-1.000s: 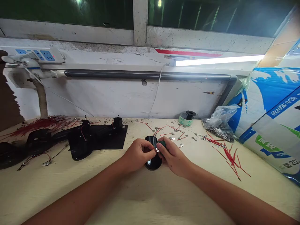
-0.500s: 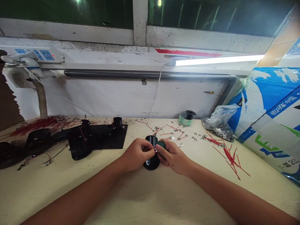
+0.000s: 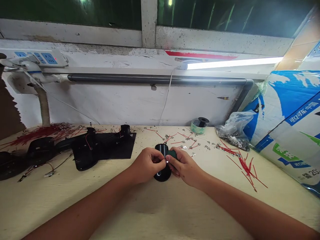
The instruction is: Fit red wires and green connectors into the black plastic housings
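Observation:
In the middle of the table stands a glossy black plastic part (image 3: pixel 163 174) with a round base and an upright cylinder. My left hand (image 3: pixel 149 163) reaches it from the left, thumb and forefinger pinched together against its front; what lies between the fingertips is too small to make out. My right hand (image 3: pixel 186 166) is closed round a dark green handle (image 3: pixel 172 154) at the part's right side. The tip of that tool is hidden by my fingers. A tiny bright metal spot shows between the two hands. Red wire and small metal tabs lie just behind the part.
More black plastic parts (image 3: pixel 86 155) with wires rest on a black sheet (image 3: pixel 127 146) at left. Red wires (image 3: pixel 247 166) lie loose at right. Behind are a tape roll (image 3: pixel 198 128), a plastic bag of metal pieces (image 3: pixel 235 131) and a large blue-white carton (image 3: pixel 292 133).
Both hands stay at the black part, nearly still. The right thumb and fingers have shifted very slightly, and the view has moved a touch.

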